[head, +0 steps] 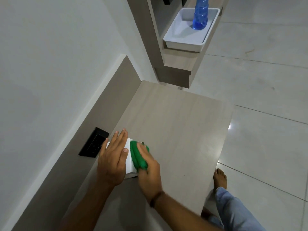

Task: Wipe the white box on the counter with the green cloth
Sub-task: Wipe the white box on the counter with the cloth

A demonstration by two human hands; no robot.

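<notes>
A small white box [129,161] stands on the wooden counter [175,130], close to the back panel at the lower left. My left hand [113,157] lies flat over the box's left side with fingers stretched out, holding it down. My right hand [148,169] presses a bunched green cloth [137,155] against the box's top right side, fingers curled over the cloth. Most of the box is hidden under both hands.
A black socket plate [93,142] sits in the back panel just left of the box. On a higher shelf at the back stands a white tray [170,42] holding a blue bottle [200,15]. A bare foot [220,178] stands on the tiled floor right of the counter.
</notes>
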